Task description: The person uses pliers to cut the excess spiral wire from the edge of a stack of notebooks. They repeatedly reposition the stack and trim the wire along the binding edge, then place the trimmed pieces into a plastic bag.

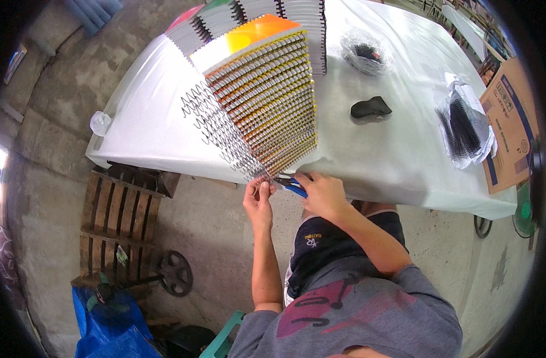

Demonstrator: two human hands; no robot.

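A fanned stack of spiral-bound notebooks [264, 89] with orange and yellow edges lies at the table's near side. Long ends of black binding coils [216, 128] stick out past its left side. At the stack's nearest corner my left hand [259, 201] pinches the end of a coil between thumb and fingers. My right hand [325, 196] is closed around blue-handled pliers [294, 186]. Their jaws point left, right beside my left fingertips. Whether the jaws grip the wire is too small to tell.
More bound notebooks [317, 36] stand behind the stack. On the white-covered table [404, 161] lie a black cloth-like lump [370, 108], a clear plastic bundle [366, 52] and a bag of black coils [463, 128]. A cardboard box [511, 128] is at right, a clear cup [100, 123] at left.
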